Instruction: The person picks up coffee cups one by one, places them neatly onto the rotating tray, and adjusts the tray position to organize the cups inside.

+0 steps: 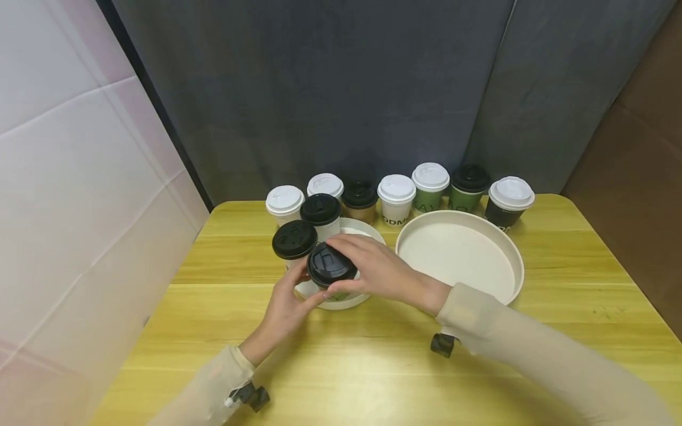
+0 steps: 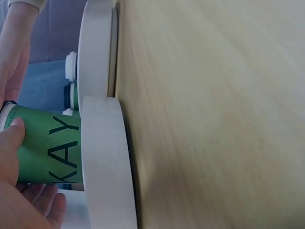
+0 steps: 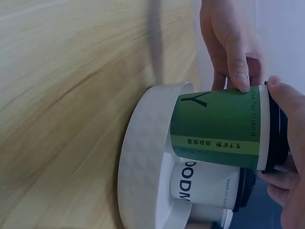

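In the head view, a green cup (image 1: 331, 264) with a black lid was at the smaller tray (image 1: 367, 228) on the table (image 1: 346, 367), near two black-lidded cups (image 1: 295, 238); the left hand (image 1: 285, 306) and right hand (image 1: 379, 269) both held it. In the left wrist view, the left grip was spread to the cup's width, thumb against its side. In the right wrist view, the right grip spanned the lid; whether the base touched the tray could not be told.

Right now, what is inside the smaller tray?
Two black-lidded white cups stand inside the smaller tray. The left hand and right hand hold a green cup over it, hiding part of its floor; anything there cannot be seen.
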A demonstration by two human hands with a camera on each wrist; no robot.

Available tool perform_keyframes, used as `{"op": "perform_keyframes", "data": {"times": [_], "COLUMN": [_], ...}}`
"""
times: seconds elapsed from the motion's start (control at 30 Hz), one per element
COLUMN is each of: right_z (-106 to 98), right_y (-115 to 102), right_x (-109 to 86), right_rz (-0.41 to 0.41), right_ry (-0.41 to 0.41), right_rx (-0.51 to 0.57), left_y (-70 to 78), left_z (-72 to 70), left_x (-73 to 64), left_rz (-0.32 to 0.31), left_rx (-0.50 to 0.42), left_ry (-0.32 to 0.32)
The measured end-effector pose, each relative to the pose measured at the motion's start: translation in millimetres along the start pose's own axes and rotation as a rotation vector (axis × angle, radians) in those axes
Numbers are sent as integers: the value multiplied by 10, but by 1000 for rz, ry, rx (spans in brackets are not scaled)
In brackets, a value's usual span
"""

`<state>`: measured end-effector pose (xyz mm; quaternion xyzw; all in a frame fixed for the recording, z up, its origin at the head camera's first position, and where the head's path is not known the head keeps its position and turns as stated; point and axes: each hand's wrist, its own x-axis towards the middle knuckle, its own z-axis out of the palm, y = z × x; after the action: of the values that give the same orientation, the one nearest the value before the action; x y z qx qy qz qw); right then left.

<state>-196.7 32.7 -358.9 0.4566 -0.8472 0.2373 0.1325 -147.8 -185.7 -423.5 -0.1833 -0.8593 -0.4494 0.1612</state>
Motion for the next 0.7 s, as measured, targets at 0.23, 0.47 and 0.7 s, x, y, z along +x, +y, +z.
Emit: {"op": "perform_keyframes", "data": {"times": [0.23, 0.47, 0.7], "right_z": [73, 118, 167], "right_y": [23, 36, 52], "right_x": [32, 55, 75], "right_rz": [9, 3, -11], "right_ry": [-30, -39, -37], "right_rx": [4, 14, 19], "left_y": [-66, -109, -149], "left_z": [1, 4, 2], "left_x": [-25, -42, -62], "left_rz": [-1, -9, -26], "left_rx": [-9, -15, -15], "left_ry": [16, 20, 16]}}
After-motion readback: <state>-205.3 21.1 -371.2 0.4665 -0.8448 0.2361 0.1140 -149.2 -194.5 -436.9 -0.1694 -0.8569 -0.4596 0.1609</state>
